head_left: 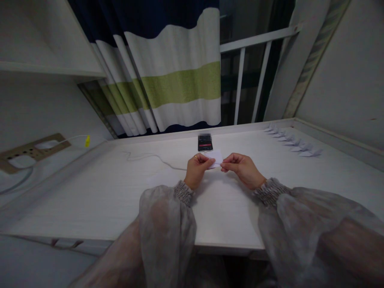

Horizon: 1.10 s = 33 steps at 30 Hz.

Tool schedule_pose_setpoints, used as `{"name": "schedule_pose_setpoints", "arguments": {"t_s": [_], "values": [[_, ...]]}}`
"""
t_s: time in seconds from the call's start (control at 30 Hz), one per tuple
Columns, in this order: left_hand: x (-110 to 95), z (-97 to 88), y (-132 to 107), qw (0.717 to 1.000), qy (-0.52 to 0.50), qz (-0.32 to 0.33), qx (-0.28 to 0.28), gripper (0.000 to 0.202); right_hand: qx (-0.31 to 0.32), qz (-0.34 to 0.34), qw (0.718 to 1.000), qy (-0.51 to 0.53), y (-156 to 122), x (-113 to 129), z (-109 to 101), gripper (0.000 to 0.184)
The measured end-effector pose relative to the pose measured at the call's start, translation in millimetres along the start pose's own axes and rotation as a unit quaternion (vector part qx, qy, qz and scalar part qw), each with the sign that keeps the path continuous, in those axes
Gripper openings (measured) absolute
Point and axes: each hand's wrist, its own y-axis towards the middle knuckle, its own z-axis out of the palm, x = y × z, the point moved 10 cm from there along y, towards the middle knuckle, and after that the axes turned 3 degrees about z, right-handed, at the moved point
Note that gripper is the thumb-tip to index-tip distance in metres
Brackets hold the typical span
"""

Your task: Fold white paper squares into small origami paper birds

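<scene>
From the head camera, the left hand (pixel 196 170) and the right hand (pixel 241 168) meet over the middle of a pale white desk (pixel 90 192), both raised a little above its surface. Between them is a small white piece of paper (pixel 217 157). The left hand's thumb and fingers are closed on its left edge and the right hand's fingertips are pinched on its lower right corner, so both hands are gripping the paper. A ring shows on one finger of the left hand. Sheer grey sleeves (pixel 168 224) with gathered cuffs cover both forearms. Just behind the paper a dark phone (pixel 205 142) lies on the desk, and a thin white cable (pixel 150 157) trails from near it toward the left. Far to the right, near the wall, a row of small folded white paper shapes (pixel 292 142) sits on the desk, well apart from the hands. A striped curtain (pixel 180 84) hangs behind the desk, beside a white railing (pixel 255 40).
</scene>
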Motion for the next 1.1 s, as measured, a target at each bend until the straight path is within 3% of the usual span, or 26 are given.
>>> {"name": "schedule_pose_setpoints", "arguments": {"t_s": [0.6,0.73,0.87,1.1], "values": [[8,0.1,-1,0.999,-0.020,-0.032,-0.021,0.028,-0.008,0.028,0.999,0.033,0,-5,1,0.026],[5,-3.2,0,1.000,0.003,-0.017,-0.026,0.028,-0.009,0.042,0.997,0.059,0,-10,1,0.026],[0,-5.0,2,0.999,0.025,0.007,-0.020,0.029,0.033,0.044,0.995,0.081,0,-11,6,0.025],[-3,-7.1,3,0.999,0.042,0.025,-0.021,0.028,0.047,0.096,0.987,0.117,1,-21,7,0.015]]}}
